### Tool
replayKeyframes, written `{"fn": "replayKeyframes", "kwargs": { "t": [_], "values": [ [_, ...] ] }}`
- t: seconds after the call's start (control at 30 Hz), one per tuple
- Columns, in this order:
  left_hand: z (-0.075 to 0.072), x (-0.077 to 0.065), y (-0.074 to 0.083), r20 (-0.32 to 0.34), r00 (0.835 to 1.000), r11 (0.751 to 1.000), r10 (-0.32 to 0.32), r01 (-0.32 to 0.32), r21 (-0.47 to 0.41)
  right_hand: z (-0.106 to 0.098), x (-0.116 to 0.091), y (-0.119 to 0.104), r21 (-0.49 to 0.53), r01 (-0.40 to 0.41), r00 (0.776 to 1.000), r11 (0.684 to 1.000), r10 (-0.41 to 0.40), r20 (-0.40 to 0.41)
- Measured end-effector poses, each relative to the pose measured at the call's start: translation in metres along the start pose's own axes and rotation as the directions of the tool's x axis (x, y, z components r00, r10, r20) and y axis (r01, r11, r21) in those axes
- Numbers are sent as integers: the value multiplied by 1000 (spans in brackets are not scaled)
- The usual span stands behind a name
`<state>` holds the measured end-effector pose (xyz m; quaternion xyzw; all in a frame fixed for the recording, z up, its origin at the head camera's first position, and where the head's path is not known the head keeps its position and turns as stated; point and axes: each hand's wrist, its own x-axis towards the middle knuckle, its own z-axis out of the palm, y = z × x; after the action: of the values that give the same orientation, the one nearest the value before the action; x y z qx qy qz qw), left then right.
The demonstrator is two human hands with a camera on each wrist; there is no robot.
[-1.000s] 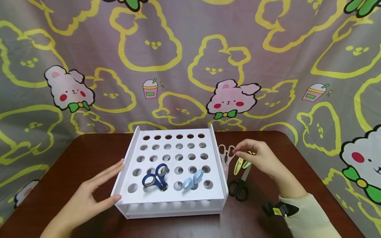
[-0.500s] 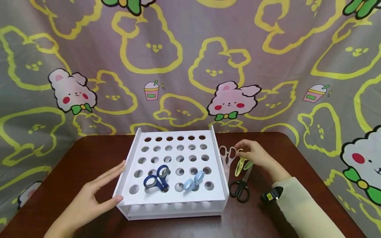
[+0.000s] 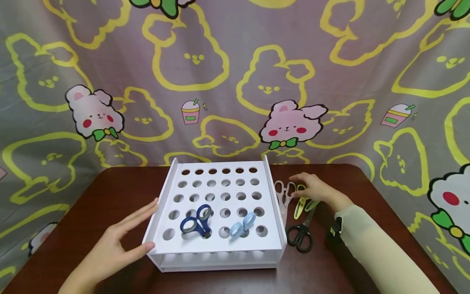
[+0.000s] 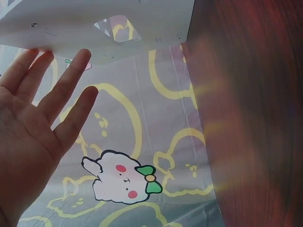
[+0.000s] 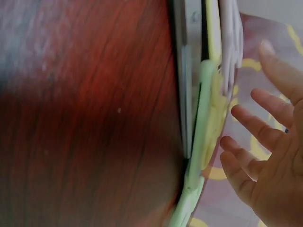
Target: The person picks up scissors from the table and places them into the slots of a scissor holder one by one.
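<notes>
My left hand point(image 3: 114, 245) steadies the left side of a white rack point(image 3: 183, 246) with rows of round holes, thumb and fingertips against its edge. In the left wrist view its fingers point(image 4: 73, 75) are spread below the rack's side panel point(image 4: 156, 19). Navy scissors point(image 3: 201, 229) and light blue scissors point(image 3: 243, 226) stand in front-row holes, handles up. My right hand point(image 3: 313, 190) hovers over scissors right of the rack, fingers loosely bent and holding nothing. Beneath and beside it lie pale pink scissors point(image 3: 284, 200), yellow scissors point(image 3: 300, 208) and green scissors point(image 5: 204, 104).
Black-handled scissors point(image 3: 302, 229) lie nearest to me on the right, close to the rack's front corner. Everything rests on a dark brown wooden table point(image 3: 99, 196). A cartoon-printed curtain point(image 3: 216, 61) hangs behind its far edge.
My right hand has lowered toward the scissors and shifted slightly, its wrist moving away from me. The left hand keeps its place on the rack. The head view has shifted a little.
</notes>
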<state>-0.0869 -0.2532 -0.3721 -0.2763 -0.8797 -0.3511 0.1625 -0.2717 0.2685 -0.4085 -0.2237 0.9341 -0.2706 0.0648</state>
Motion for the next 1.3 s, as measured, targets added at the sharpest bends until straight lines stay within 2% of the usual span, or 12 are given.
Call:
{"fn": "replayKeyframes", "kwargs": {
  "t": [0.2,0.43,0.7,0.8,1.0,1.17,1.3],
  "values": [
    [0,1,2,-7,1000,1000,6,-6,7,-1,2,8,22,-57,997,998,56,56],
    [0,1,2,-2,1000,1000,2,-2,4,6,5,11,-46,-87,995,995,89,36],
    [0,-1,1,-6,1000,1000,0,1,8,12,8,5,-122,-103,988,987,115,101],
    [0,0,1,-7,1000,1000,-2,3,9,14,9,4,-144,-108,988,984,122,95],
    [0,0,1,2,1000,1000,-10,10,6,14,10,9,-109,-86,994,990,92,55],
    [0,0,-1,7,1000,1000,-19,19,0,10,9,14,-37,-20,997,999,23,72],
    [1,0,-2,6,1000,1000,-21,21,5,7,9,13,-10,-9,995,1000,10,99]
  ]
}}
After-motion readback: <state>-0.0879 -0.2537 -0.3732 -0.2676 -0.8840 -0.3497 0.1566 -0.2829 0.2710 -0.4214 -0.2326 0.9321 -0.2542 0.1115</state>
